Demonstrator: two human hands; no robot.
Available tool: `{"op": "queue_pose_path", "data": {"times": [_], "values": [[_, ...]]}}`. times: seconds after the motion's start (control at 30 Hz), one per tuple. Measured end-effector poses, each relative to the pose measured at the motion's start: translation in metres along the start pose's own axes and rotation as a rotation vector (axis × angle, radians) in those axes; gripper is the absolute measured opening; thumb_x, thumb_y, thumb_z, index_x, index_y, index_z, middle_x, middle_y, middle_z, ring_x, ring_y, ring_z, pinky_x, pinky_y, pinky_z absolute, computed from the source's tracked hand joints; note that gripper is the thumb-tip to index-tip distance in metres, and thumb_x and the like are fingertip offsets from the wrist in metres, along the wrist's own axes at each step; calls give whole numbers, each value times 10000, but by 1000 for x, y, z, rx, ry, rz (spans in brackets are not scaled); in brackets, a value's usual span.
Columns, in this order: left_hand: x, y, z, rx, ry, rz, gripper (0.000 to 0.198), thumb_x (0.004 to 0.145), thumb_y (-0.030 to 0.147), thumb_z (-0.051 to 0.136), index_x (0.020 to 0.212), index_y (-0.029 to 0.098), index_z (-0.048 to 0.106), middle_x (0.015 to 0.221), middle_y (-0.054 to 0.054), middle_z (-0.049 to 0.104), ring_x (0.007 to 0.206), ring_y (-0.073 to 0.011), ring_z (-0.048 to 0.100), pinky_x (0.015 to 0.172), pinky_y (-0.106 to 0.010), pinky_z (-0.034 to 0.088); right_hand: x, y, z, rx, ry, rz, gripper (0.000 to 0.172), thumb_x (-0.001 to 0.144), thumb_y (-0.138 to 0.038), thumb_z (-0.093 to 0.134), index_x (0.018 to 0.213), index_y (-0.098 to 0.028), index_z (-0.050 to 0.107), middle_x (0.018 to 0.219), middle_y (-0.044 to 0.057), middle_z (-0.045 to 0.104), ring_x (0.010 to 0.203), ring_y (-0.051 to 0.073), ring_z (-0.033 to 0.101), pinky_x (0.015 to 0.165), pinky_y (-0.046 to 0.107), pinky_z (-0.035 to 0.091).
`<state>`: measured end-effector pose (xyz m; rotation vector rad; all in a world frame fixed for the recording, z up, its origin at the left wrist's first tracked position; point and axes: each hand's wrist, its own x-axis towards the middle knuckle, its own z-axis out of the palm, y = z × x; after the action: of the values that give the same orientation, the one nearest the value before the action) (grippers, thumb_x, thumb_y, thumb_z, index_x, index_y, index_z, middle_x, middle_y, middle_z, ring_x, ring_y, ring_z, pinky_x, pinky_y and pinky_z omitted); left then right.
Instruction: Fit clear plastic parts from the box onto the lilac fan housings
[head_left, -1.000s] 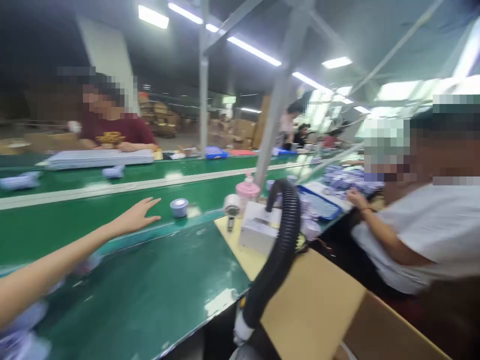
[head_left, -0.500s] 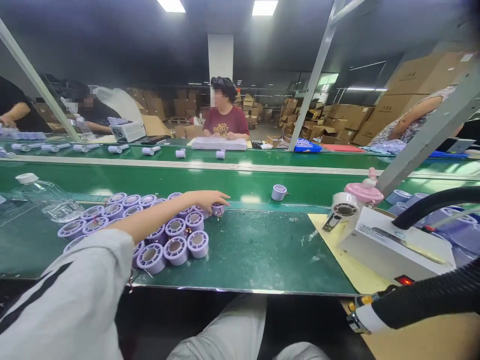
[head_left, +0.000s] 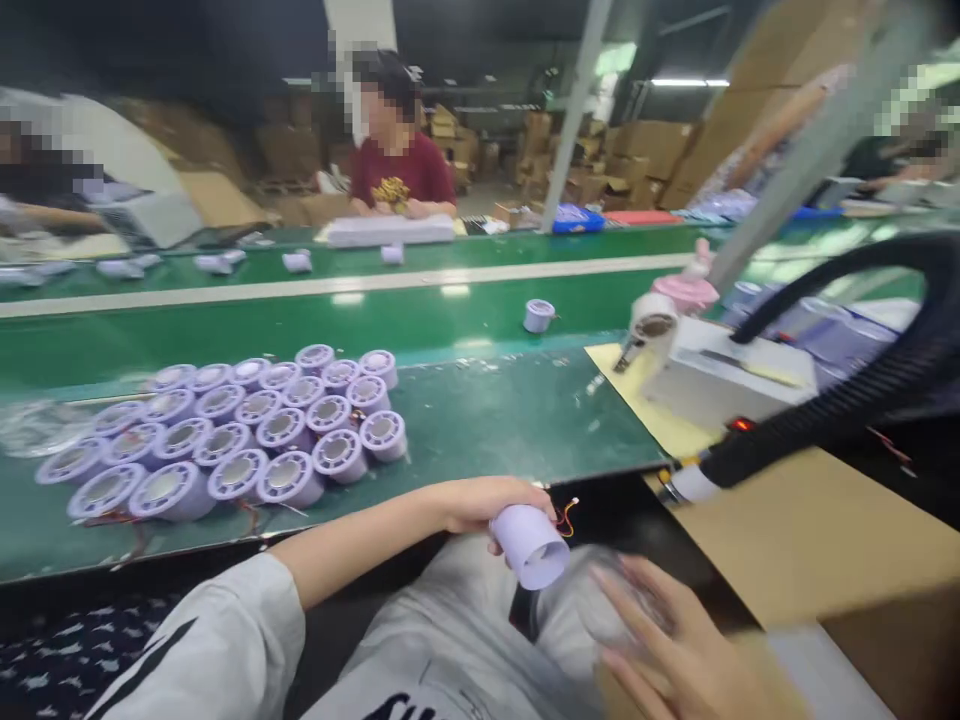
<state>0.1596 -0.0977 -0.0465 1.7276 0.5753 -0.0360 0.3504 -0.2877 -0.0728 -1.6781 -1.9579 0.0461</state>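
Observation:
My left hand is closed around a lavender cylindrical housing above my lap. Its hollow end tilts down toward me, and thin red and yellow wires stick out behind it. Just to the right is my right hand, smeared by motion. Its fingers curve around a greyish, see-through round thing too blurred to name. A cluster of similar lavender housings with slotted ring tops stands on the green bench to the left.
One lavender housing sits on the green conveyor belt. At right are a white machine box with a red-lit switch, a black corrugated hose and cardboard. A co-worker sits across the belt.
My left hand has come back from the cluster's far right edge to above my lap with a housing in it. My right hand has entered at lower right. The view has tilted downward.

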Motion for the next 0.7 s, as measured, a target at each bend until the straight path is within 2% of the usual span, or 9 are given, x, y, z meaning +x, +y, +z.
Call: {"op": "queue_pose_path", "data": {"times": [0.07, 0.13, 0.23, 0.33, 0.4, 0.43, 0.5, 0.57, 0.7], "values": [[5, 0, 21, -81, -171, 2, 423, 868, 473, 381, 853, 138, 638, 660, -17, 561, 471, -88, 481, 393, -191, 362, 6, -14, 3, -99, -32, -110, 452, 890, -297, 557, 1338, -348, 526, 1282, 118, 534, 1094, 329, 580, 819, 487, 577], [8, 0, 30, -140, -286, -8, 351, 845, 429, 437, 854, 141, 637, 696, -10, 553, 477, -82, 459, 371, -185, 333, 16, -21, 4, -172, -99, -69, 444, 871, -224, 564, 1313, -263, 558, 1301, 162, 514, 1061, 336, 569, 786, 486, 573], [8, 0, 32, -117, -335, -40, 300, 859, 381, 452, 891, 149, 638, 720, 1, 545, 515, -88, 448, 399, -193, 340, 23, -23, 2, -161, -200, 22, 425, 848, -238, 612, 1271, -203, 587, 1324, 179, 498, 1026, 322, 563, 766, 459, 567], [2, 4, 34, 68, -225, 100, 227, 873, 306, 484, 889, 166, 663, 837, -13, 601, 723, -126, 553, 648, -233, 452, 17, -22, -1, -112, -242, 125, 338, 847, -269, 638, 1176, -189, 631, 1333, 164, 489, 1017, 310, 556, 773, 455, 552], [-4, 9, 37, 206, -118, 226, 197, 882, 260, 497, 900, 183, 677, 955, -27, 614, 886, -155, 576, 823, -272, 440, 11, -21, -3, -30, -277, 165, 217, 831, -227, 666, 1047, -203, 668, 1320, 136, 489, 1053, 303, 543, 803, 445, 532], [-6, 10, 38, 257, -79, 264, 193, 888, 252, 499, 911, 191, 680, 985, -32, 612, 925, -163, 576, 860, -286, 429, 9, -21, -4, 47, -296, 177, 175, 811, -197, 690, 984, -212, 673, 1303, 115, 493, 1077, 292, 536, 830, 431, 519], [-8, 12, 41, 302, -21, 292, 188, 901, 267, 505, 943, 206, 678, 991, -32, 616, 927, -165, 577, 860, -297, 429, 7, -20, -6, 260, -310, 222, 162, 763, -170, 746, 891, -217, 658, 1250, 71, 504, 1095, 254, 534, 884, 388, 488], [-8, 8, 44, 269, 48, 299, 184, 879, 314, 572, 1009, 216, 658, 995, -29, 623, 919, -167, 579, 843, -298, 439, 7, -20, -8, 465, -278, 319, 122, 786, -225, 742, 816, -206, 625, 1192, 43, 515, 1060, 213, 550, 907, 351, 462], [-3, -10, 49, 175, 200, 344, 572, 629, 454, 813, 1127, 234, 635, 1000, -36, 575, 911, -189, 574, 820, -318, 473, 10, -25, -12, 640, -176, 482, 248, 935, -322, 546, 731, -197, 612, 1108, 32, 530, 1025, 191, 548, 910, 345, 420]]}}
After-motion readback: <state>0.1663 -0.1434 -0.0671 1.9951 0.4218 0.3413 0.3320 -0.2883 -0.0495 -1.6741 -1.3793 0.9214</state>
